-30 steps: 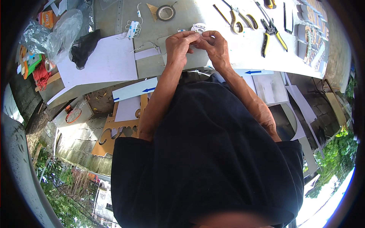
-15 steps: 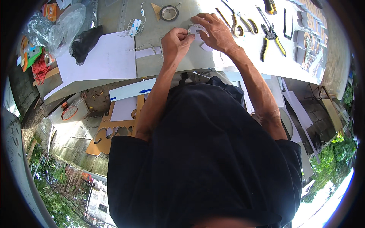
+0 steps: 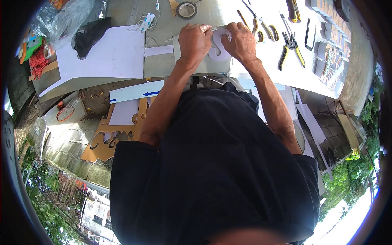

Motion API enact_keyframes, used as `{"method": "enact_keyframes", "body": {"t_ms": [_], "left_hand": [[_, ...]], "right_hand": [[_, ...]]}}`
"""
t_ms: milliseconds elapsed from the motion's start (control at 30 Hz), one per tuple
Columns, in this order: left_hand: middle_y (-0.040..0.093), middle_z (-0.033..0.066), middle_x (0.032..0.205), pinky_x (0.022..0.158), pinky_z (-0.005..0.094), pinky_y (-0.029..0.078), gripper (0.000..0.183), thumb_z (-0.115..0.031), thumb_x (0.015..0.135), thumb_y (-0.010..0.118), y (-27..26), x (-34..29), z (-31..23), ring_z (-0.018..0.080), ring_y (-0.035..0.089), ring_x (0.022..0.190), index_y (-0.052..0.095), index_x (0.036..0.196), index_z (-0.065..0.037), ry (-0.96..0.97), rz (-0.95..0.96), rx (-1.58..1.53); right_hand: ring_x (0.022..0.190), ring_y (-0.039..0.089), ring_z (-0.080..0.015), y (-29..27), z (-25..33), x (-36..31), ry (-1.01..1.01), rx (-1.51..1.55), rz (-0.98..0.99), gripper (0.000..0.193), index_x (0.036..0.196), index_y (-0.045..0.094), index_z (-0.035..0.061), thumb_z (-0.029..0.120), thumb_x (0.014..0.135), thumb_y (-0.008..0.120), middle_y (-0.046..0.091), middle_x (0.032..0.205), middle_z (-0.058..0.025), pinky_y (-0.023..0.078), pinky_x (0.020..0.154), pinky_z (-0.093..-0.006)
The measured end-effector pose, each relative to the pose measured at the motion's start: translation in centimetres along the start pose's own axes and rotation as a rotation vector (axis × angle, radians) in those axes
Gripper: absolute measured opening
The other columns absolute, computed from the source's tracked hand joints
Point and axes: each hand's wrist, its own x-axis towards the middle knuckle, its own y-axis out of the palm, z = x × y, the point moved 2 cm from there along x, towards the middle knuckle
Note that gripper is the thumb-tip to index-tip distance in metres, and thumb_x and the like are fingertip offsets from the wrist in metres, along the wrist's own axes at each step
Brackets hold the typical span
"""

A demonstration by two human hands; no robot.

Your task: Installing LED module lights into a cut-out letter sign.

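Between my hands on the table lies a white S-shaped cut-out (image 3: 219, 52). Along its far edge runs a thin pale wire strip with small modules (image 3: 214, 28), which looks like an LED strand. My left hand (image 3: 195, 43) is closed, its fingertips pinching the strand at the left of the cut-out. My right hand (image 3: 241, 43) is closed too, with fingers curled at the strand's other side, against the cut-out's right edge. The fingertips of both hands are partly hidden.
Black tape (image 3: 186, 10) lies beyond my hands, with scissors (image 3: 264, 28), yellow-handled pliers (image 3: 291, 47) and a utility knife (image 3: 293, 10) to the right. Bundled wire (image 3: 148, 22), a white sheet (image 3: 118, 57) and plastic bags (image 3: 71, 24) are leftward. Raised letters (image 3: 330, 36) stand far right.
My hands have drawn apart to either side of the S-shaped cut-out, uncovering it. The strand now stretches between them. The whole view has shifted slightly.
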Motion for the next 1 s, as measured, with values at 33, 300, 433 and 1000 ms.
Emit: {"method": "enact_keyframes", "body": {"t_ms": [33,300,433,1000], "left_hand": [[0.077,0.0125,0.084,0.079,0.0373,0.055,0.018,-0.018,0.086,0.078,0.4,0.1,-0.2,0.0281,0.071,0.083,0.081,0.099,-0.006,0.053,-0.019,0.001],[0.076,0.0053,0.082,0.082,0.042,0.045,0.011,-0.018,0.081,0.078,2.1,-1.3,-1.1,0.0256,0.066,0.081,0.081,0.087,-0.01,0.118,-0.05,0.072],[0.071,0.0003,0.072,0.082,0.0413,0.042,0.01,-0.023,0.08,0.081,2.6,-1.6,-1.2,0.0223,0.062,0.078,0.082,0.085,-0.015,0.156,-0.15,0.102],[0.069,-0.0042,0.069,0.08,0.0397,0.041,0.016,-0.024,0.072,0.087,2.9,-2.3,-0.2,0.0187,0.064,0.079,0.082,0.086,-0.019,0.185,-0.18,0.036]], "right_hand": [[0.093,0.067,-0.0372,-0.1,0.0,-0.5,0.026,0.027,-0.052,0.028,0.102,0.068,0.0003,0.021,0.083,0.072,0.065,0.092,-0.0209,0.055,0.082,-0.0473],[0.078,0.067,-0.0366,0.1,-2.0,-2.5,0.095,0.215,-0.125,0.026,0.087,0.065,-0.0012,0.023,0.087,0.075,0.067,0.084,-0.0194,0.053,0.073,-0.0466],[0.068,0.069,-0.0285,0.4,-2.4,-2.8,0.08,0.136,-0.162,0.03,0.084,0.069,-0.0009,0.027,0.089,0.077,0.069,0.077,-0.015,0.056,0.067,-0.0395],[0.099,0.074,-0.0215,-2.1,-4.8,-1.1,-0.112,0.527,0.052,0.023,0.118,0.075,0.011,0.016,0.095,0.072,0.075,0.109,-0.0078,0.061,0.088,-0.035]]}}
